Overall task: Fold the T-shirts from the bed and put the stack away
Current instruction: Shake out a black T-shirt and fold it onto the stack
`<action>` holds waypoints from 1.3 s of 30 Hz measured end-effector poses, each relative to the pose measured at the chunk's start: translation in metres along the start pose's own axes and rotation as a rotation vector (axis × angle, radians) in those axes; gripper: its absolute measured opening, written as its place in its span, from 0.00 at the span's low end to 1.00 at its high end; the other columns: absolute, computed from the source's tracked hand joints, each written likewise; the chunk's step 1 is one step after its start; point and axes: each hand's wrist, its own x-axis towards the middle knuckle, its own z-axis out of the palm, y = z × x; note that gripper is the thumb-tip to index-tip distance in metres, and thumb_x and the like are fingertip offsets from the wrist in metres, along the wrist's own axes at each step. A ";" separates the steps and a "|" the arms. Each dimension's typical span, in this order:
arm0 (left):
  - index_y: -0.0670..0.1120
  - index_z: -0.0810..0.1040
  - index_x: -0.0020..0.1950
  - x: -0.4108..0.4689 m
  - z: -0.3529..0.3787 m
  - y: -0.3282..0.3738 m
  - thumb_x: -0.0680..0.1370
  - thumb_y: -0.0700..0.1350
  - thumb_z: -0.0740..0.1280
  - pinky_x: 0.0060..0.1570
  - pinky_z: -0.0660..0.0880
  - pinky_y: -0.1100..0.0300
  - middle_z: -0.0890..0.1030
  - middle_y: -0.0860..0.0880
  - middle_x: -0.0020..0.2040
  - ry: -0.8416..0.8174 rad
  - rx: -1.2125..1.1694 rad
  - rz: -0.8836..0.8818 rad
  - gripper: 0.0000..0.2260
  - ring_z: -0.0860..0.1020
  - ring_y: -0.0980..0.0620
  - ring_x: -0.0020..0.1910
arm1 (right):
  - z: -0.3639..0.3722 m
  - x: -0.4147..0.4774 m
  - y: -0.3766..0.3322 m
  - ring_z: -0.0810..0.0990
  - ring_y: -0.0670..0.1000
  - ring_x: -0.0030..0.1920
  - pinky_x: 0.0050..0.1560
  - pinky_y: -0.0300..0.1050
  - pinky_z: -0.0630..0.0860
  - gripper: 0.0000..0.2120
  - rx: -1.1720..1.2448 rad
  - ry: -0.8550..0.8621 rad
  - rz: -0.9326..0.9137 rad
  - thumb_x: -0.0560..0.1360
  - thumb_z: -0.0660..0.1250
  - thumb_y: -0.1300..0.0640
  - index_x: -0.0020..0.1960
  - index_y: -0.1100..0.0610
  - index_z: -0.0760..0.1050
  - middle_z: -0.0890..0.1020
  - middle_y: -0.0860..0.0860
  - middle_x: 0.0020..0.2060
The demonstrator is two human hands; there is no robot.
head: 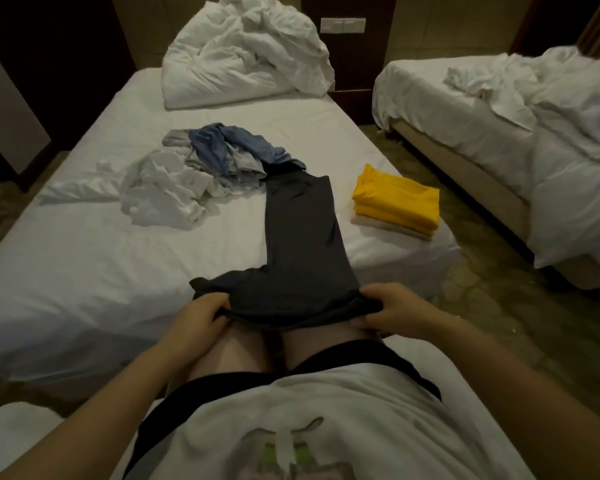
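Note:
A dark grey T-shirt, folded into a long narrow strip, lies across the bed and reaches over its near edge. My left hand grips its near left corner, and my right hand grips its near right corner, both just above my knees. A folded stack with a yellow shirt on top and a cream one beneath sits near the bed's right edge. A loose heap of white, grey and blue shirts lies at mid-bed, left of the grey strip.
A crumpled white duvet is piled at the head of the bed. A second bed with rumpled sheets stands to the right across a floor gap. A dark nightstand sits between the beds.

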 end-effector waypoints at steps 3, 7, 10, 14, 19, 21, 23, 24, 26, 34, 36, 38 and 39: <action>0.40 0.76 0.47 0.003 0.006 -0.001 0.73 0.35 0.65 0.48 0.67 0.61 0.78 0.42 0.58 0.002 0.063 -0.001 0.04 0.75 0.43 0.58 | -0.001 -0.003 -0.001 0.80 0.47 0.44 0.41 0.40 0.79 0.10 0.052 -0.054 -0.057 0.69 0.74 0.54 0.48 0.46 0.77 0.79 0.47 0.43; 0.39 0.76 0.47 0.006 0.003 -0.003 0.74 0.36 0.64 0.61 0.65 0.56 0.68 0.42 0.70 -0.019 0.093 -0.003 0.04 0.66 0.44 0.70 | -0.001 -0.003 -0.007 0.77 0.46 0.42 0.43 0.39 0.75 0.09 -0.113 -0.073 -0.095 0.69 0.74 0.54 0.39 0.43 0.75 0.78 0.46 0.40; 0.45 0.75 0.39 0.004 -0.009 0.003 0.68 0.42 0.60 0.60 0.66 0.56 0.69 0.40 0.70 0.020 0.033 0.015 0.05 0.63 0.45 0.72 | -0.002 -0.007 -0.011 0.76 0.45 0.40 0.41 0.38 0.73 0.08 -0.157 -0.093 -0.102 0.69 0.73 0.55 0.38 0.45 0.75 0.77 0.46 0.37; 0.58 0.71 0.33 -0.003 -0.014 -0.005 0.72 0.38 0.65 0.59 0.64 0.58 0.66 0.42 0.72 -0.013 -0.020 0.028 0.15 0.58 0.46 0.74 | -0.002 -0.009 -0.012 0.77 0.45 0.39 0.42 0.42 0.74 0.04 -0.141 -0.201 -0.099 0.69 0.73 0.53 0.42 0.49 0.79 0.79 0.49 0.38; 0.54 0.68 0.45 -0.009 -0.015 -0.008 0.69 0.43 0.63 0.60 0.62 0.57 0.64 0.37 0.72 0.006 0.047 0.059 0.08 0.60 0.39 0.73 | -0.009 0.003 -0.029 0.81 0.54 0.47 0.51 0.48 0.78 0.21 -0.011 -0.337 -0.044 0.65 0.65 0.33 0.47 0.48 0.80 0.82 0.54 0.44; 0.52 0.68 0.43 -0.005 -0.024 -0.003 0.69 0.49 0.60 0.59 0.64 0.54 0.65 0.34 0.71 0.036 0.096 0.098 0.05 0.65 0.34 0.69 | -0.007 0.016 -0.040 0.81 0.56 0.49 0.55 0.52 0.77 0.24 0.062 -0.243 -0.059 0.65 0.61 0.31 0.48 0.47 0.81 0.82 0.55 0.46; 0.52 0.67 0.43 -0.003 -0.030 0.000 0.68 0.54 0.57 0.57 0.66 0.52 0.65 0.34 0.71 0.059 0.115 0.111 0.08 0.66 0.34 0.68 | 0.002 0.033 -0.052 0.79 0.51 0.54 0.59 0.46 0.74 0.17 0.033 -0.183 -0.091 0.73 0.62 0.39 0.55 0.47 0.79 0.81 0.49 0.52; 0.52 0.68 0.43 -0.004 -0.031 0.000 0.68 0.55 0.58 0.57 0.66 0.53 0.65 0.34 0.71 0.063 0.112 0.101 0.09 0.66 0.35 0.68 | 0.008 0.042 -0.057 0.76 0.49 0.59 0.61 0.41 0.70 0.16 -0.095 -0.166 -0.149 0.76 0.62 0.43 0.60 0.48 0.77 0.79 0.46 0.57; 0.51 0.71 0.41 -0.009 -0.028 -0.002 0.70 0.50 0.63 0.58 0.64 0.57 0.63 0.37 0.73 0.028 0.090 0.048 0.04 0.64 0.38 0.71 | 0.024 0.059 -0.065 0.69 0.48 0.67 0.65 0.39 0.63 0.20 -0.324 -0.190 -0.266 0.79 0.60 0.46 0.68 0.51 0.70 0.72 0.47 0.67; 0.42 0.75 0.49 -0.015 -0.007 -0.016 0.74 0.34 0.64 0.50 0.61 0.65 0.73 0.42 0.64 0.016 0.034 -0.071 0.05 0.67 0.44 0.68 | 0.064 0.073 -0.055 0.48 0.48 0.76 0.73 0.55 0.41 0.28 -0.719 -0.245 -0.357 0.79 0.51 0.39 0.75 0.48 0.56 0.57 0.44 0.75; 0.46 0.76 0.60 -0.014 -0.007 -0.013 0.76 0.36 0.63 0.58 0.62 0.63 0.67 0.43 0.71 0.001 0.088 -0.041 0.13 0.64 0.45 0.71 | 0.065 0.073 -0.051 0.48 0.48 0.76 0.73 0.55 0.41 0.29 -0.741 -0.230 -0.362 0.78 0.51 0.37 0.75 0.47 0.56 0.57 0.44 0.75; 0.48 0.74 0.66 -0.012 -0.010 -0.011 0.78 0.36 0.62 0.67 0.60 0.60 0.59 0.41 0.75 -0.033 0.171 -0.045 0.18 0.63 0.42 0.72 | 0.067 0.073 -0.050 0.48 0.48 0.76 0.73 0.55 0.41 0.29 -0.756 -0.212 -0.368 0.78 0.51 0.37 0.75 0.47 0.56 0.58 0.44 0.75; 0.47 0.76 0.65 -0.010 -0.014 -0.007 0.77 0.36 0.62 0.68 0.59 0.58 0.59 0.39 0.75 -0.031 0.202 -0.031 0.17 0.64 0.40 0.71 | 0.068 0.073 -0.050 0.48 0.48 0.76 0.73 0.55 0.41 0.30 -0.755 -0.202 -0.370 0.77 0.51 0.36 0.75 0.48 0.56 0.58 0.44 0.75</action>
